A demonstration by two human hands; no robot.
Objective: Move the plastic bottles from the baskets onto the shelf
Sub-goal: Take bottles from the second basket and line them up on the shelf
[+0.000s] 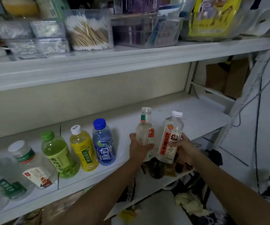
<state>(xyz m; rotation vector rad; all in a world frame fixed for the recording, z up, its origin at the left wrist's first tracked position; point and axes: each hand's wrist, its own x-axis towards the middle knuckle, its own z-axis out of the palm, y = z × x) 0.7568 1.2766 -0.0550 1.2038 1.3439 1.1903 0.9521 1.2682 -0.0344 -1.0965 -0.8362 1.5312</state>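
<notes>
**Two bottles at the shelf's near edge, one in each hand**

The main risk is a tip-over at the edge. The clear bottle (144,132) and the white-capped bottle (171,137) are both tall and narrow, and they stand upright just over the near edge of the shelf (196,117). Whether their bases rest on the board cannot be told. Released this close to the lip, either one could topple forward into the clutter (157,171) below. The two bottles are also just beside each other, so a nudge from one hand could knock the other bottle. The blue bottle (104,143), the right end of the row already standing, is near the left hand's side; a sideways slide could set that row falling.

The left hand (139,146) grips the clear bottle low on its body. Its thumb is on the left side and its fingers (148,146) curl round the front. The right hand (182,147) grips the white-capped bottle at its lower half, its fingers (183,138) wrapped from the right against the red label. Neither hand is spread; both are closed firmly round their bottles.
</notes>
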